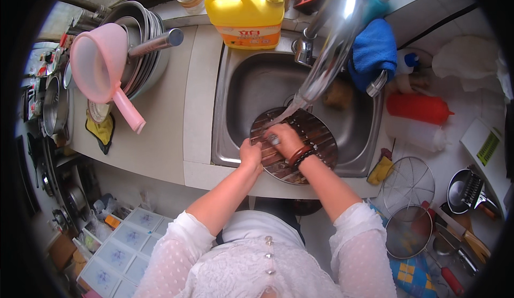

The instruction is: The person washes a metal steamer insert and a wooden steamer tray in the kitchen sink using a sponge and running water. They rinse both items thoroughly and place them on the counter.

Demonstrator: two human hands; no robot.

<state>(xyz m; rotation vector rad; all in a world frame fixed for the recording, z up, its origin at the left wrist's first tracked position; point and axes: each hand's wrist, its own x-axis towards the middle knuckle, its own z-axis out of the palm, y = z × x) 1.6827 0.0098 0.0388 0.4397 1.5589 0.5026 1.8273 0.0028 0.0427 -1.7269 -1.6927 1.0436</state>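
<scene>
A round, brown slatted board with a metal rim, perhaps a steaming rack, lies tilted over the front of the stainless steel sink. My left hand grips its left edge. On top of the slats, my right hand is closed around a small silvery thing, possibly a steel scourer, mostly hidden by the fingers. Water runs from the chrome faucet onto the slats just beyond my right hand. A brown sponge or scrub pad rests in the back right of the sink.
Behind the sink stands a yellow detergent jug. A blue cloth hangs right of the faucet. Stacked metal bowls and a pink plastic ladle are at left. Right of the sink are a red squeeze bottle and wire strainers.
</scene>
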